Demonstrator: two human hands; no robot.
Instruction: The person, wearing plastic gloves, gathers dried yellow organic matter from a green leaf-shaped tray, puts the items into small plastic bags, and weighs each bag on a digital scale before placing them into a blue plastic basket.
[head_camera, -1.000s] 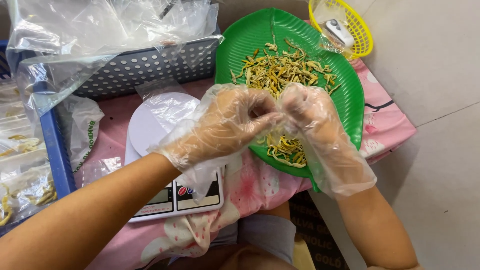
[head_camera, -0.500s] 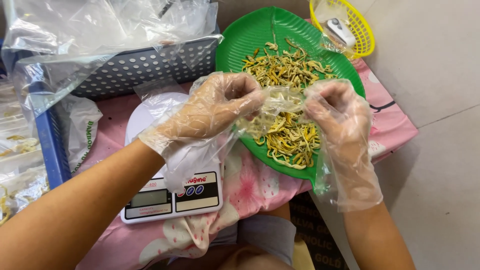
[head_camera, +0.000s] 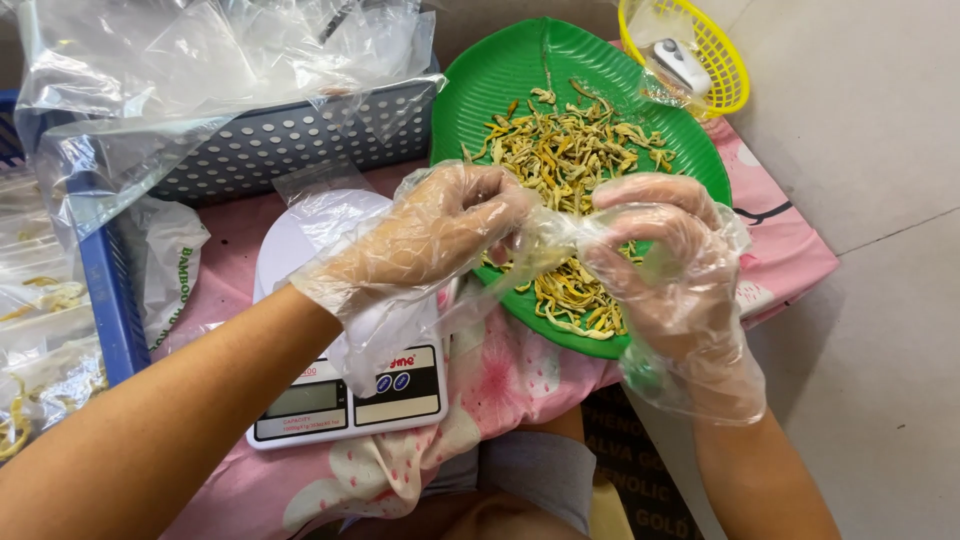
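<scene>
Both my gloved hands pinch a small clear bag (head_camera: 545, 240) between them, left hand (head_camera: 430, 235) and right hand (head_camera: 655, 245), over the green leaf-shaped tray (head_camera: 480, 90) of dried yellow strips (head_camera: 570, 150). Beside it sit a white scale (head_camera: 330, 390), grey perforated basket (head_camera: 270, 145) and yellow basket (head_camera: 725, 60), on pink cloth (head_camera: 790, 240).
</scene>
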